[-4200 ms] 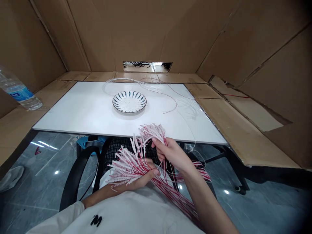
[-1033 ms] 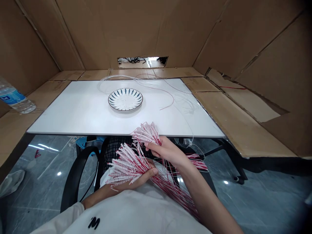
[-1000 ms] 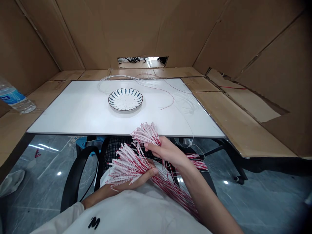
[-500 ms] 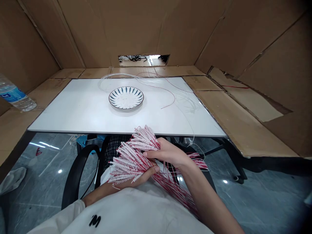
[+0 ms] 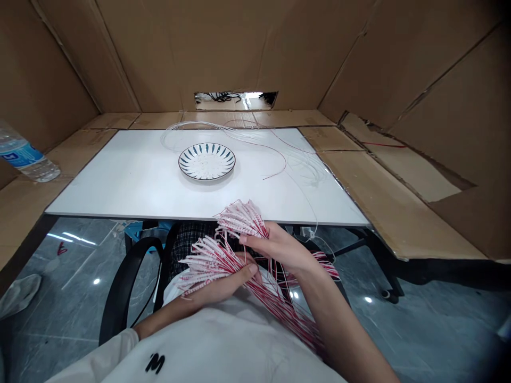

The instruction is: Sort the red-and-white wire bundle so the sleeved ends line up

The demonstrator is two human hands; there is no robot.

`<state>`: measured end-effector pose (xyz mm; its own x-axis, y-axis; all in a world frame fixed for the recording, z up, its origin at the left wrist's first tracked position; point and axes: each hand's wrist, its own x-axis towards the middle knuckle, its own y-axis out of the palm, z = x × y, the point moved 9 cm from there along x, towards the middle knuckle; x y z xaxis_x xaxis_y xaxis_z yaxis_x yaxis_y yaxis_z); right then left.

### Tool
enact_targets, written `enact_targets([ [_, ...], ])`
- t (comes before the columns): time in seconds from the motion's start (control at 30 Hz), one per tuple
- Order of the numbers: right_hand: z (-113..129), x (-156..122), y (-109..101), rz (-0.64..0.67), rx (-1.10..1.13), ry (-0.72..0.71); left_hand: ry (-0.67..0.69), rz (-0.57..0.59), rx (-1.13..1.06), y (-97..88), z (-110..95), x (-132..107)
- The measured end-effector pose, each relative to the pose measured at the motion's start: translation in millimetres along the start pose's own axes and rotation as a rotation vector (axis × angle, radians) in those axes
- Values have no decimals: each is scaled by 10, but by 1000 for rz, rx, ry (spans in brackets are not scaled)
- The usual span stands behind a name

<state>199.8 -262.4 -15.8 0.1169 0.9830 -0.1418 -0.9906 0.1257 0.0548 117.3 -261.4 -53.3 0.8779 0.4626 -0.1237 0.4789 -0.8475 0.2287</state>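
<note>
Over my lap, in front of the table edge, both hands are closed on bundles of thin red strands with white, beaded-looking ends. My left hand (image 5: 235, 276) grips the lower strand bundle (image 5: 207, 260), its white ends fanning out to the left and its red lengths trailing down to the right. Slightly higher, my right hand (image 5: 281, 247) holds the upper strand bundle (image 5: 241, 218), whose white ends overlap the table edge. A few single strands run between the two hands. The right fingers are partly hidden behind the hand.
On the white table (image 5: 136, 181) stands a striped plate (image 5: 229, 162) with tiny white bits in it. Clear line (image 5: 191, 123) and a red strand (image 5: 286, 159) lie loosely behind and right. Cardboard walls (image 5: 223, 48) surround the table. A water bottle (image 5: 27, 159) leans at left.
My right hand and its bundle have moved up and slightly right, widening the gap to the lower bundle. My left hand has shifted slightly.
</note>
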Motion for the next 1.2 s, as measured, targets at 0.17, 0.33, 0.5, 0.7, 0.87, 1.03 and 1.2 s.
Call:
enact_targets([
  [0.17,39,-51,-122,-77,28,43,-37,102,-274,143,152,67],
  [0.33,146,-85,-179,-83,91,8,-161,-10,-829,189,301,93],
  [0.5,252,-128,-370,-262,155,-87,-117,-82,-959,163,284,130],
  [0.7,325,-225,-650,-423,327,-173,8,-46,-890,110,161,103],
  [0.87,441,-371,-912,-582,440,-300,25,-142,-800,-27,78,87],
  [1.03,435,-368,-749,-560,381,-226,81,-136,-696,-59,-126,135],
  [1.2,412,-294,-435,-458,302,-214,77,-18,-557,137,-354,217],
])
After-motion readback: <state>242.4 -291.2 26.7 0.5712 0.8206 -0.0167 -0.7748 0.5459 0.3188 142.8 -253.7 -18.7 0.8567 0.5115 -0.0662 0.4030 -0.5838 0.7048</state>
